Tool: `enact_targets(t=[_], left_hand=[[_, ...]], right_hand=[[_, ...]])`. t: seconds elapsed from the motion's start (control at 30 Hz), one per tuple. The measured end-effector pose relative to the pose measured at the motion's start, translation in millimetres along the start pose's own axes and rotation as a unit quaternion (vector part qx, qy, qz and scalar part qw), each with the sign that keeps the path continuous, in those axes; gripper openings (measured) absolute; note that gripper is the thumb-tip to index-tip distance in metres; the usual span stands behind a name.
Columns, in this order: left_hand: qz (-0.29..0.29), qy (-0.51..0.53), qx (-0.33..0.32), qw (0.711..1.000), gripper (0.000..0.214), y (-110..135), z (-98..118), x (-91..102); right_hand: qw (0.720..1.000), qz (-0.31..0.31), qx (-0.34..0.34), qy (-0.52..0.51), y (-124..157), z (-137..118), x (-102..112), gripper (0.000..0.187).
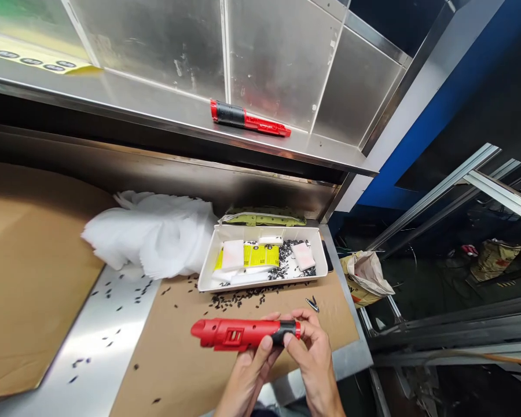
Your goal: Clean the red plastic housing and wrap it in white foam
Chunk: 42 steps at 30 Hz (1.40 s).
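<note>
A red plastic tool housing with a black band lies level across my two hands, above the brown cardboard sheet. My left hand grips it near the middle, thumb pressed on its near side. Around the black end is my right hand, with its thumb on the band. A small square opening shows in the housing's face. Just beyond it stands a white tray with small black pieces, yellow labels and white foam pads.
A similar red and black housing lies on the metal shelf. White foam sheets are heaped left of the tray, beside a large cardboard piece. Loose black pieces scatter over the bench. A paper sack stands at the right.
</note>
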<state>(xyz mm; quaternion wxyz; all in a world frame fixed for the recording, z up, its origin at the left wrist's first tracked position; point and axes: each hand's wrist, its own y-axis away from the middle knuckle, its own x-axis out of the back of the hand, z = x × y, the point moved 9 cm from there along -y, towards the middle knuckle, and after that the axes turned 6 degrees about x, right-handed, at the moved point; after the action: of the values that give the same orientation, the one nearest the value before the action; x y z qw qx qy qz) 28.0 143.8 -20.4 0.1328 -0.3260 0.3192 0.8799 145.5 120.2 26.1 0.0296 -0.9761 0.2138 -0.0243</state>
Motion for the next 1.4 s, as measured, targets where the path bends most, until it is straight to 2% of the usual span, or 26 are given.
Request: enact_targets(t=[0.07,0.13,0.2,0.27,0.37,0.5,0.6,0.73,0.87,0.93,1.03,1.13,1.23,1.3,1.4], left_hand=[[0.01,-0.089,-0.045,0.995,0.053,3,11,3.9],[-0.002,-0.19,-0.096,0.977,0.038,6,22,2.3],[0.001,-0.233,-0.115,0.966,0.032,6,28,3.5],[0.023,-0.193,-0.089,0.977,0.039,2,29,10.0],[0.035,-0.033,-0.024,0.999,0.053,-6,25,17.6],[0.017,0.117,0.024,0.993,0.036,-10,21,24.8],[0.021,0.168,0.043,0.985,0.029,-13,11,36.1],[0.025,0.155,0.036,0.987,0.036,-16,5,43.2],[0.023,0.087,0.04,0.995,0.053,-11,12,35.1],[0.032,0.059,0.048,0.997,0.059,-7,18,31.6],[0.056,0.032,0.054,0.996,0.063,-2,23,32.7],[0.052,0.016,0.058,0.997,0.061,-3,20,35.3],[0.022,0.007,0.07,0.997,0.054,-8,17,35.1],[0.01,0.004,0.071,0.997,0.055,-11,19,34.8],[0.007,0.022,0.059,0.998,0.055,-14,28,35.4]], right_hand=[[1.0,-0.012,-0.007,0.001,-3,0,-5,0.023],[1.0,-0.019,-0.017,-0.001,-5,1,-8,0.022],[0.999,-0.041,-0.023,-0.013,-6,0,-12,0.026],[0.996,-0.08,-0.026,-0.031,-4,-3,-16,0.033],[0.992,-0.115,-0.036,-0.034,1,-7,-15,0.039],[0.997,-0.04,-0.026,0.056,6,-14,4,0.032],[0.993,-0.017,0.001,0.114,11,-22,3,0.036],[0.996,-0.037,0.015,0.082,17,-26,-17,0.039],[0.991,-0.126,-0.024,-0.046,25,-15,-48,0.06],[0.986,-0.159,-0.011,-0.044,27,-14,-55,0.066],[0.975,-0.186,0.077,0.099,29,-21,-51,0.055],[0.934,-0.217,0.153,0.24,32,-27,-44,0.042],[0.899,-0.218,0.187,0.332,31,-30,-34,0.04],[0.9,-0.186,0.187,0.347,28,-31,-25,0.04],[0.938,-0.159,0.147,0.271,24,-27,-19,0.044]])
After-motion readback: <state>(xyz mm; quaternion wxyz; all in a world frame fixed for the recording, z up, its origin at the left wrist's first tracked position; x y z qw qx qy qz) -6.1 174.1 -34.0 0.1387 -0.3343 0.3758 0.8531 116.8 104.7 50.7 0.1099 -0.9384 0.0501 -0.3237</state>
